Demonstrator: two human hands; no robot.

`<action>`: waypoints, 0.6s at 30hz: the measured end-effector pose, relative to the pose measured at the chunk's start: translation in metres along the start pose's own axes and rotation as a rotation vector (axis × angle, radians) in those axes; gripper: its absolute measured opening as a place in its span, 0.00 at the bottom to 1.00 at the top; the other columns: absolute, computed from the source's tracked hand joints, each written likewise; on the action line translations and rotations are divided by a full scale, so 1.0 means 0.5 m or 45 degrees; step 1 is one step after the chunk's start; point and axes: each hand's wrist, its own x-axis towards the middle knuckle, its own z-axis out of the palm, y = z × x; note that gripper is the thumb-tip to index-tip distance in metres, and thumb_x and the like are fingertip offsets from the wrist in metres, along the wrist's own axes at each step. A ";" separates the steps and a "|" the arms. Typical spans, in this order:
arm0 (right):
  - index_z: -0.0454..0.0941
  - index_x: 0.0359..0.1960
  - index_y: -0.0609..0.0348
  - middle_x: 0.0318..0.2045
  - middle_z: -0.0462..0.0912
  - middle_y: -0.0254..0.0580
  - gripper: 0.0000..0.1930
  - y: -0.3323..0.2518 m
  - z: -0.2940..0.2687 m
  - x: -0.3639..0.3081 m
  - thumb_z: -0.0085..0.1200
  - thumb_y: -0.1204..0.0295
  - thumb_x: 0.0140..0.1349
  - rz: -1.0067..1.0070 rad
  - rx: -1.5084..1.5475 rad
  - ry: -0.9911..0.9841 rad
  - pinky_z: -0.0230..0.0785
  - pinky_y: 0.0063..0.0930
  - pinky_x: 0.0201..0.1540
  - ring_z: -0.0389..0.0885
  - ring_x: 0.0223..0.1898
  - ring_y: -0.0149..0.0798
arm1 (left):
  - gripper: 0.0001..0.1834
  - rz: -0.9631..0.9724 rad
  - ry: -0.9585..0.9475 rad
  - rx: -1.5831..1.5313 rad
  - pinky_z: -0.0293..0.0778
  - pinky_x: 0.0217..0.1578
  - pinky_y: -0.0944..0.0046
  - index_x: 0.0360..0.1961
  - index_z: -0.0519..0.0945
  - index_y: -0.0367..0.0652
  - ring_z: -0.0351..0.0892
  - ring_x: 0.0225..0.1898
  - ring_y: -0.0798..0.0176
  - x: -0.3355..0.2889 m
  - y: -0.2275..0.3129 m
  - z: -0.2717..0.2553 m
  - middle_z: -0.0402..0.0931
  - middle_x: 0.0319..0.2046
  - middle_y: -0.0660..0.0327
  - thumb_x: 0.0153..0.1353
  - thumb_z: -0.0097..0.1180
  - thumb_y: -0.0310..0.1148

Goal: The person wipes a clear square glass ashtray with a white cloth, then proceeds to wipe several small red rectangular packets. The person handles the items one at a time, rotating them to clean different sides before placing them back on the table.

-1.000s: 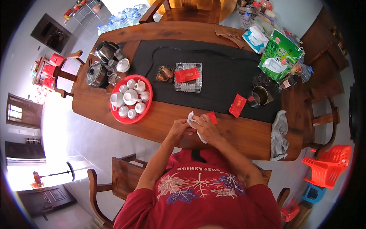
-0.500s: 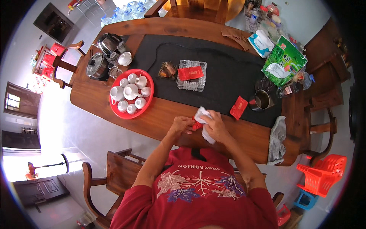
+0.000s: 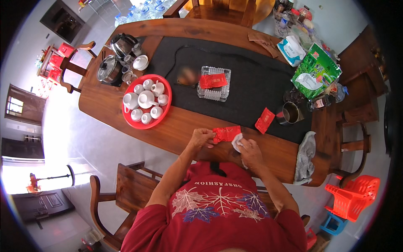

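Note:
A small red foil packet [image 3: 227, 134] is pinched at its left end by my left hand [image 3: 203, 138], over the wooden table's near edge. My right hand [image 3: 251, 152] grips a white cloth [image 3: 237, 143], which touches or sits just by the packet's right end. Part of the cloth is hidden by the fingers. A second red packet [image 3: 265, 120] lies on the black mat to the right. Another red packet [image 3: 213, 81] rests on a clear ribbed glass tray [image 3: 215, 96] in the middle.
A red round tray [image 3: 162, 114] of white teacups and pots stands left, with a kettle [image 3: 124, 44] and lidded pot [image 3: 108, 70] behind. At right are a metal cup [image 3: 289, 113], green pouch [image 3: 317, 71], tissue pack [image 3: 291, 50] and grey cloth [image 3: 305, 157].
My right hand has moved right and slightly nearer me with the white cloth, uncovering the red packet. The left hand keeps its hold on the packet's end.

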 end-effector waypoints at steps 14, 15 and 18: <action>0.69 0.52 0.56 0.52 0.66 0.44 0.25 -0.072 0.077 0.150 0.57 0.64 0.52 0.040 -0.039 0.218 0.62 0.42 0.50 0.63 0.53 0.47 | 0.11 0.041 0.023 0.047 0.77 0.19 0.70 0.35 0.79 0.34 0.81 0.24 0.66 -0.008 0.012 0.007 0.80 0.26 0.58 0.57 0.58 0.33; 0.68 0.53 0.56 0.53 0.65 0.43 0.26 -0.063 0.067 0.137 0.57 0.63 0.52 0.022 -0.076 0.179 0.62 0.41 0.50 0.62 0.54 0.46 | 0.11 0.042 0.016 0.039 0.77 0.19 0.70 0.35 0.79 0.34 0.81 0.24 0.66 -0.008 0.011 0.009 0.80 0.26 0.58 0.57 0.58 0.33; 0.69 0.53 0.56 0.54 0.65 0.41 0.27 -0.030 0.055 0.102 0.58 0.61 0.50 -0.048 -0.165 0.148 0.62 0.39 0.49 0.62 0.54 0.45 | 0.10 0.044 0.020 0.024 0.76 0.18 0.70 0.34 0.79 0.35 0.81 0.23 0.66 -0.007 0.001 0.011 0.79 0.26 0.58 0.56 0.59 0.31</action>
